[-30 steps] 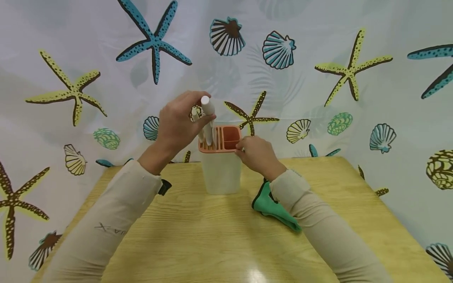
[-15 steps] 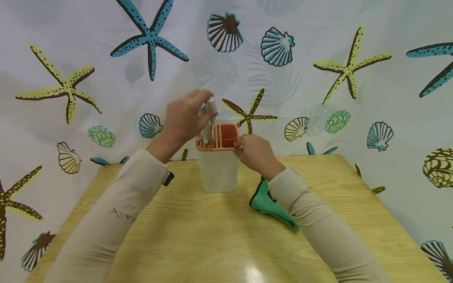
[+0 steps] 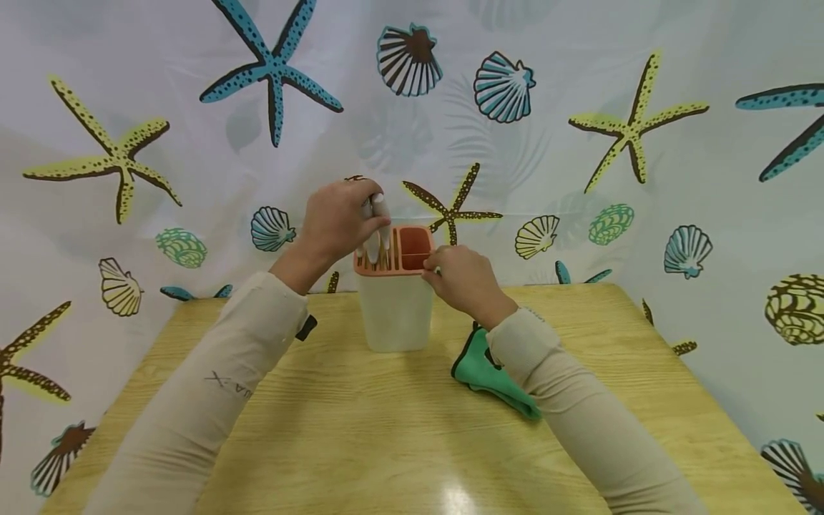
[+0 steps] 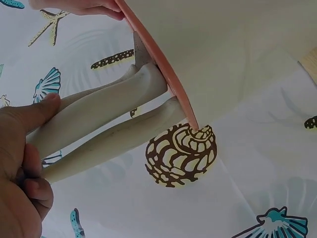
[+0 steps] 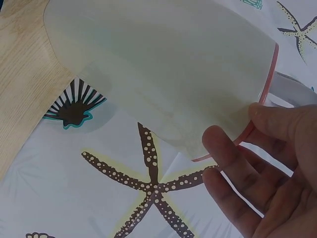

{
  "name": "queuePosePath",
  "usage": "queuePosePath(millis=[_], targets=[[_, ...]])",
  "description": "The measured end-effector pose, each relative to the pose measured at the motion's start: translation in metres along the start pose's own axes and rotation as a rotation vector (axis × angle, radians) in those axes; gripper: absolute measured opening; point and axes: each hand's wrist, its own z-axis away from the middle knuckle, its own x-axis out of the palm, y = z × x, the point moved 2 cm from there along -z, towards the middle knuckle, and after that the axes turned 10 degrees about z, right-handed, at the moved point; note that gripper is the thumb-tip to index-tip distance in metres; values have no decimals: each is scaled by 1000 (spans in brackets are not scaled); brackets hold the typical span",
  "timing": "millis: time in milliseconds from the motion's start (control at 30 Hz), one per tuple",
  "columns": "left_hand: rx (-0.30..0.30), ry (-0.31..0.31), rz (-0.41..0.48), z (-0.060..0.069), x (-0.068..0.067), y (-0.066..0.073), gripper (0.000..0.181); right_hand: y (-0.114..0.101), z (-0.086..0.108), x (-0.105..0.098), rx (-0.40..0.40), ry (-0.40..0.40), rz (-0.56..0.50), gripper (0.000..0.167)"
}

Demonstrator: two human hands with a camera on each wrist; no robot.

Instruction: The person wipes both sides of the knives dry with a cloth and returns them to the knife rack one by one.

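A white knife holder [image 3: 395, 315] with an orange slotted top stands upright near the table's back edge. White-handled knives stand in the slots on its left side. My left hand [image 3: 335, 220] grips a knife [image 3: 381, 207] by its white handle from above. Part of that knife's blade [image 4: 140, 49] shows over the orange rim in the left wrist view; the rest is hidden inside. Two more white handles [image 4: 106, 106] lie close beside it. My right hand [image 3: 466, 282] pinches the holder's rim [image 5: 270, 74] at the right front corner between thumb and fingers.
A green cloth [image 3: 492, 375] with black edging lies on the wooden table [image 3: 360, 443] under the right forearm. Behind the table hangs a white curtain [image 3: 553, 43] printed with starfish and shells. Open orange compartments [image 3: 415, 247] fill the holder's right side.
My left hand has shifted right, then come down with the knife, whose handle now stands lower over the slots. My right hand keeps its hold on the rim.
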Motion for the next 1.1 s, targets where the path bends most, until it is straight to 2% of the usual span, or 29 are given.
queuePosePath(millis=[100, 200, 433, 567, 733, 900, 1000, 1100], targets=[[-21, -27, -17, 1, 1, -3, 38, 0, 0, 0, 3, -12, -2, 24], [-16, -38, -28, 0, 3, -4, 37, 0, 0, 0, 6, -17, -2, 24], [-11, -46, 3, 1, 5, -3, 34, 1, -3, 1, 14, -8, 0, 24], [-20, -27, 42, 8, 5, -6, 36, 3, -2, 3, 17, -15, -2, 25], [-22, 20, 103, 18, 1, -13, 50, 4, -2, 3, 16, -6, -3, 25], [-4, 86, 127, 35, -3, -20, 57, 8, -1, 4, 6, -15, 5, 28], [8, 118, 134, 53, -2, -25, 55, 17, 6, 6, -38, -51, -12, 36], [-9, 111, 128, 76, 1, -32, 53, 28, 21, 10, -108, -102, -94, 53]])
